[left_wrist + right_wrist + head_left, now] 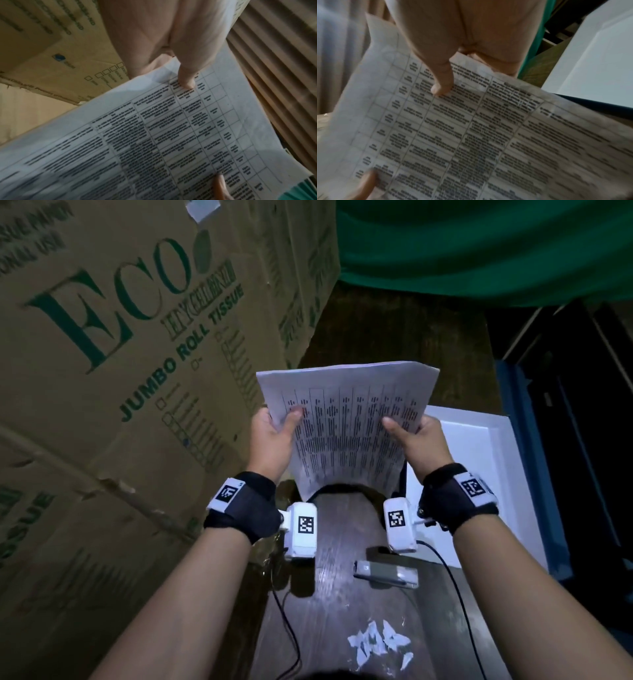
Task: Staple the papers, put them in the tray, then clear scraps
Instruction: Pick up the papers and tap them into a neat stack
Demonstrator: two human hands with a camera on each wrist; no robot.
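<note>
Head view: we held the stack of white printed table sheets (346, 426) up off the dark wooden table (335, 542), above its far half. Our left hand (274, 440) pinched the stack's left edge, thumb on top; our right hand (416, 440) pinched the right edge the same way. The grey metal stapler (386, 573) lay flat on the table nearer to us, untouched. The white rectangular tray (479, 474) sat at the right edge. Torn white paper scraps (380, 643) were scattered near the table's near edge. A printed brown cardboard box (102, 371) stood along the left side.

Left wrist view: left thumb pressed flat on the printed face, remaining fingers hidden behind the sheets, so we could not tell their spread.

Right wrist view: right thumb pressed on the top sheet, other fingers behind, mostly hidden. Tray just beside.

Risks, as we judged: the sheets bowed and seemed loosely aligned, so they could fan or slip before stapling, giving a crooked staple. Lowering the stack could knock the stapler. Air from the sheets could blow scraps off the near edge.
</note>
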